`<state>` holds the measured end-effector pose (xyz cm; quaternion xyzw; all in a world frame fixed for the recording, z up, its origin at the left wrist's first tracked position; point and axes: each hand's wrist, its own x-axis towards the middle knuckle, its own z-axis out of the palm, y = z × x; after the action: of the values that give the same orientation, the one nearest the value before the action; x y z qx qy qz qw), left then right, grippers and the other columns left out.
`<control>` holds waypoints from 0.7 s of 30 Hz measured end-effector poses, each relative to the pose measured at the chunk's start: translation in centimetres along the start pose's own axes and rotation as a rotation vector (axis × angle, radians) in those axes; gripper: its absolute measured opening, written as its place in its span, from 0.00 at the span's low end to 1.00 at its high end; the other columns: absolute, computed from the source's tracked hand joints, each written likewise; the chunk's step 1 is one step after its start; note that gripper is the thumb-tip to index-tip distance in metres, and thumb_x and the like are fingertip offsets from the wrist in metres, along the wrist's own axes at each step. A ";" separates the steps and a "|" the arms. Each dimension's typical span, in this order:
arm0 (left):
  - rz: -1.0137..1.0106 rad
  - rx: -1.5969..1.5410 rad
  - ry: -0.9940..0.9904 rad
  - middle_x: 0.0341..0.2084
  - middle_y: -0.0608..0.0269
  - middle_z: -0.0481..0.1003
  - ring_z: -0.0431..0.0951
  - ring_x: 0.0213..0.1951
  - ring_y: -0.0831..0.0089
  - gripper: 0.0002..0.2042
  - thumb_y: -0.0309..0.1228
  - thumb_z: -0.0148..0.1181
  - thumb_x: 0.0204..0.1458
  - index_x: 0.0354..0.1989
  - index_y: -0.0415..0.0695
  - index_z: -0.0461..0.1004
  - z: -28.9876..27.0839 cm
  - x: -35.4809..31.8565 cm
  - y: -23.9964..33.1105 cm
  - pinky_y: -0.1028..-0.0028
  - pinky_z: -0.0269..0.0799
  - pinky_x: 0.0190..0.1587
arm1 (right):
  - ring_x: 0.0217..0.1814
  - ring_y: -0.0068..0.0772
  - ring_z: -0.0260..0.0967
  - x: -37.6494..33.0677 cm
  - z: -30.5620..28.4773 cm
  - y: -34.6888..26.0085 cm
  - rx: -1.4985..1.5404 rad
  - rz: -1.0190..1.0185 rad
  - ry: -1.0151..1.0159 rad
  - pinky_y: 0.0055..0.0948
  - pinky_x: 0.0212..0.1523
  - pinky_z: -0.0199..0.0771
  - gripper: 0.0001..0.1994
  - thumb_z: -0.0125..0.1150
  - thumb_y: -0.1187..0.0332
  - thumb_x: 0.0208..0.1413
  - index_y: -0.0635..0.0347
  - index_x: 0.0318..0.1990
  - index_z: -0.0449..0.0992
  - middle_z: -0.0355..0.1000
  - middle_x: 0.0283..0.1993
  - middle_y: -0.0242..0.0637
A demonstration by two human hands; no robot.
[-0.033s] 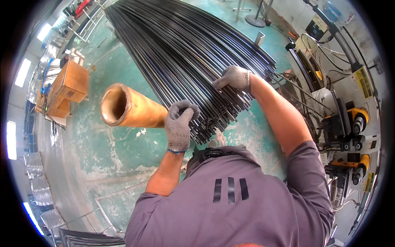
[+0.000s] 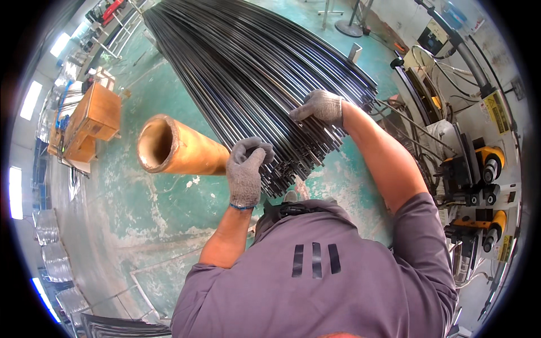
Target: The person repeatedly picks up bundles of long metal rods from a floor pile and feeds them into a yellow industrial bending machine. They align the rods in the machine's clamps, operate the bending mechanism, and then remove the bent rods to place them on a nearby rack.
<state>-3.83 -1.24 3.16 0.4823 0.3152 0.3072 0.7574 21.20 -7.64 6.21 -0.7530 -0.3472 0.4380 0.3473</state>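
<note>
A wide bundle of long, shiny black tubes (image 2: 248, 73) runs away from me, with its uneven near ends just in front of my body. My left hand (image 2: 245, 172), in a grey knit glove, is at the bundle's left edge near those ends. Its fingers are curled in toward the thumb, and whatever they may hold is hidden. Over the right part of the bundle, my gloved right hand (image 2: 320, 107) rests against the tubes with the fingers closed and the thumb pointing left. What lies under those fingers cannot be seen.
To the left of the bundle is a thick brown cardboard tube (image 2: 186, 147), its open end facing up and left. A wooden cabinet (image 2: 93, 121) stands farther left. Machinery with orange-and-black rollers (image 2: 491, 163) and loose cables lines the right side. A round-based stand (image 2: 350, 28) is at the back.
</note>
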 end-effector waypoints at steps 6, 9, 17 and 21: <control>0.012 0.016 -0.026 0.33 0.54 0.77 0.79 0.34 0.67 0.10 0.21 0.51 0.54 0.44 0.35 0.69 1.1 0.3 0.1 0.69 0.78 0.41 | 0.24 0.24 0.66 -0.1 -0.2 -0.2 -0.014 0.031 0.000 0.32 0.30 0.69 0.20 0.72 0.54 0.48 0.65 0.25 0.80 0.73 0.23 0.34; -0.005 0.019 -0.063 0.33 0.55 0.77 0.79 0.34 0.67 0.10 0.22 0.51 0.54 0.44 0.35 0.69 1.9 0.6 0.2 0.69 0.77 0.41 | 0.24 0.24 0.68 -0.2 -0.5 0.8 0.047 0.053 0.018 0.31 0.29 0.70 0.17 0.71 0.56 0.50 0.65 0.26 0.80 0.75 0.24 0.35; -0.168 -0.108 -0.158 0.33 0.56 0.77 0.78 0.35 0.64 0.08 0.22 0.52 0.52 0.42 0.39 0.70 4.0 2.2 -0.4 0.63 0.76 0.42 | 0.16 0.24 0.63 -2.1 0.2 0.9 0.369 0.109 -0.035 0.27 0.19 0.67 0.24 0.60 0.46 0.58 0.61 0.25 0.78 0.67 0.17 0.29; -0.213 -0.181 -0.210 0.34 0.54 0.77 0.78 0.37 0.62 0.07 0.23 0.51 0.54 0.41 0.40 0.70 5.8 3.6 -0.2 0.61 0.75 0.44 | 0.11 0.23 0.60 -6.4 -1.7 0.4 -0.006 0.090 -0.026 0.24 0.15 0.62 0.23 0.56 0.50 0.61 0.61 0.23 0.75 0.64 0.15 0.30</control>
<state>2.87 -1.70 4.25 0.4053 0.2547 0.2004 0.8548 20.41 -13.45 9.19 -0.7631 -0.3189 0.4618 0.3205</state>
